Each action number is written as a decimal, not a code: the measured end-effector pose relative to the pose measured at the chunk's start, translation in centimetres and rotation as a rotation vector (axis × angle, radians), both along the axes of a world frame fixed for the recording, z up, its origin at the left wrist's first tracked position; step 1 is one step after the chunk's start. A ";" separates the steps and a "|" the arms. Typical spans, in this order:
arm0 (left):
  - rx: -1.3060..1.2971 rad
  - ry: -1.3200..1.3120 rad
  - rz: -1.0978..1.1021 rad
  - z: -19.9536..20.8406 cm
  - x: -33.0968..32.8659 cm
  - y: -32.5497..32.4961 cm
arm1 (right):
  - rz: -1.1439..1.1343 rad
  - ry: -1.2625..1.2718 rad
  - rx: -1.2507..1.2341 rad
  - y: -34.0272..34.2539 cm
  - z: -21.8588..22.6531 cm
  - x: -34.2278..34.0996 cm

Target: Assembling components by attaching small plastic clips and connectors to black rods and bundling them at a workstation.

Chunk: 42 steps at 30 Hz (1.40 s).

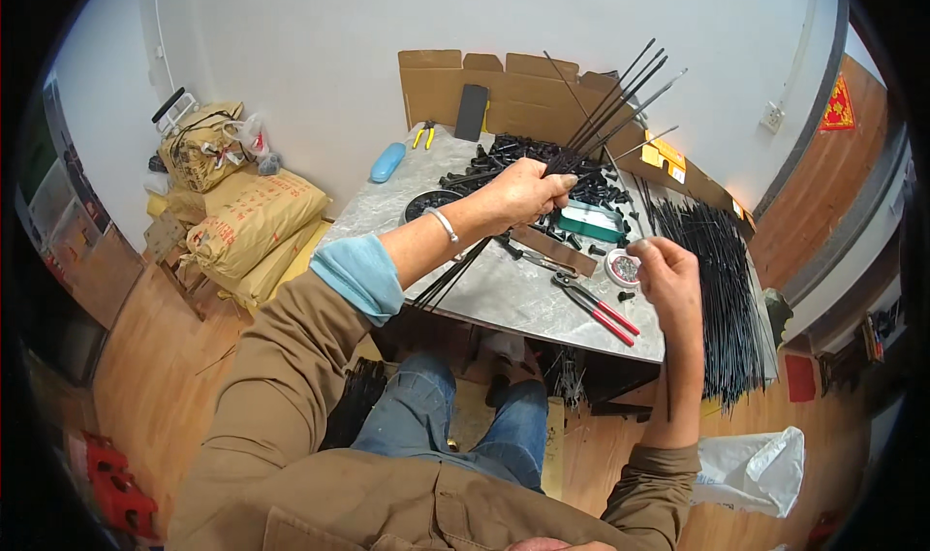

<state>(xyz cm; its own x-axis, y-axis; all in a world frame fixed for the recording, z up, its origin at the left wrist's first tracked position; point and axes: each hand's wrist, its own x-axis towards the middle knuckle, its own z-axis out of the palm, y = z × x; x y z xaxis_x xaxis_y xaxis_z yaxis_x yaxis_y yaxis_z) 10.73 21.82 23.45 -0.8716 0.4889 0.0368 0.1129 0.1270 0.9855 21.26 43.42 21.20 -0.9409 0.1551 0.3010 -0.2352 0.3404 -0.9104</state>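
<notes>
My left hand (pixel 528 192) is closed around a bundle of thin black rods (pixel 620 100). Their far ends fan up to the right in front of the cardboard, and their near ends come out below my wrist. Over the right side of the table, my right hand (pixel 668 272) is pinched on a single thin black rod (pixel 668 396), whose lower end runs down along my forearm. Close to that hand sits a small round white tub (pixel 623 268) of tiny metal pieces. Red-handled pliers (pixel 596 309) lie on the marbled table (pixel 465 299). Behind my left hand is a pile of black plastic parts (pixel 523 154).
A large stack of black rods (pixel 712 309) covers the table's right side. A green tray (pixel 591 221), blue case (pixel 387 163), yellow-handled pliers (pixel 423 134) and dark phone-like slab (pixel 472 112) lie on the table. Cardboard (pixel 523 91) borders its back. Full sacks (pixel 257 223) are piled at left.
</notes>
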 end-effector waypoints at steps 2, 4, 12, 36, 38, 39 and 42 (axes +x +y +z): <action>0.004 -0.011 -0.030 -0.1 -0.2 0.0 | 0.028 -0.026 -0.038 1.6 0.2 0.0; -0.050 -0.084 -0.141 0.0 -0.5 0.2 | 0.026 0.021 -0.047 2.8 0.0 -0.5; 0.105 -0.324 -0.236 -0.1 -0.1 0.1 | -0.313 0.207 -0.326 11.7 2.7 -4.3; 0.532 -0.342 0.038 -3.5 -1.5 3.3 | 0.254 -0.201 0.135 -4.8 -2.5 -1.0; 0.515 -0.359 -0.030 -2.9 -0.9 3.4 | -0.001 0.087 0.099 -2.6 -2.0 -2.2; 0.488 -0.379 -0.073 -2.5 -0.2 3.6 | -0.108 0.197 0.074 -1.4 -1.1 -3.3; 0.443 -0.396 -0.183 -1.9 1.7 2.9 | 0.002 0.131 -0.075 0.8 1.7 -7.8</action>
